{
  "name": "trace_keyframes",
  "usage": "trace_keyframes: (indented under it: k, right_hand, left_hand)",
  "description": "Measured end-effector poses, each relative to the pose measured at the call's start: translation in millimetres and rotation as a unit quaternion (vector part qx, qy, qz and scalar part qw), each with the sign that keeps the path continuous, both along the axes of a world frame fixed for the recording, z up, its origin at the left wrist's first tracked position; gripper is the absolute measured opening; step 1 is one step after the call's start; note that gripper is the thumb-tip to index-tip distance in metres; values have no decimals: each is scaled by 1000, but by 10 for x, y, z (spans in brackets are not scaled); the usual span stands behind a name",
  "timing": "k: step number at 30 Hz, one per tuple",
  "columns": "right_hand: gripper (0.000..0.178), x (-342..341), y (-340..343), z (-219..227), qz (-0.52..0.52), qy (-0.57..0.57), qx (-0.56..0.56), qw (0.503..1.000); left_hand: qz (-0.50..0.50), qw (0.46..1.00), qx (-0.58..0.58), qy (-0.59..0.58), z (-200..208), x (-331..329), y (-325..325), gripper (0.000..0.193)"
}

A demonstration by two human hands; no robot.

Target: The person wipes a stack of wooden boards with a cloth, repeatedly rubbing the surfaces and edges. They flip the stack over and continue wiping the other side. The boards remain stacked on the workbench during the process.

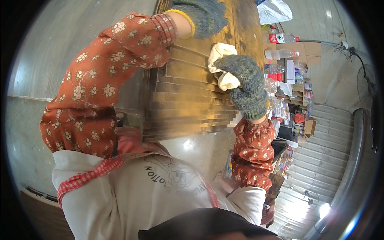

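Note:
A stack of thin brownish sheets or boards [188, 84] lies before me on a wooden table [245, 24], their edges stepped like stairs; I cannot tell the material. In a grey-blue knit glove, my right hand [249, 86] is closed around a crumpled off-white cloth [222, 52] at the stack's right side. The cloth bulges out on both sides of the gloved fingers. My left hand [200, 18], gloved the same with a yellow cuff, rests near the far end of the stack. The frame's upper edge cuts it off, and its fingers cannot be made out separately.
Several plastic bottles [282, 54] line the right side beyond the table, with cardboard boxes [310, 52] behind them. A white plastic bag [275, 11] sits at the far right. A fan [365, 86] stands near the corrugated wall [332, 140].

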State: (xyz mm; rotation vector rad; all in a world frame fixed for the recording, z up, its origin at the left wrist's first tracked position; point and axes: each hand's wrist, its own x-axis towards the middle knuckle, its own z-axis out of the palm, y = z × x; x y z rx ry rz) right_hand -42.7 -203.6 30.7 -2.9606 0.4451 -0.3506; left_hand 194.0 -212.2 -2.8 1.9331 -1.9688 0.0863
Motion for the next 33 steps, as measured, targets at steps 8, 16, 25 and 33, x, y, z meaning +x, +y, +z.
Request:
trace_keyframes:
  k: [8, 16, 25, 33]
  right_hand:
    - [57, 342, 210, -4, -35, -52, -70, 996]
    - [45, 396, 143, -57, -1, -28, -78, 997]
    - [46, 527, 110, -175, 41, 43, -86, 995]
    - [45, 89, 78, -61, -46, -28, -134, 990]
  left_hand:
    - [21, 999, 33, 3, 93, 3, 163, 56]
    - [-6, 999, 16, -42, 122, 2, 241, 55]
    - [0, 1000, -12, 17, 106, 17, 220, 51]
    - [6, 1000, -28, -6, 46, 82, 295, 53]
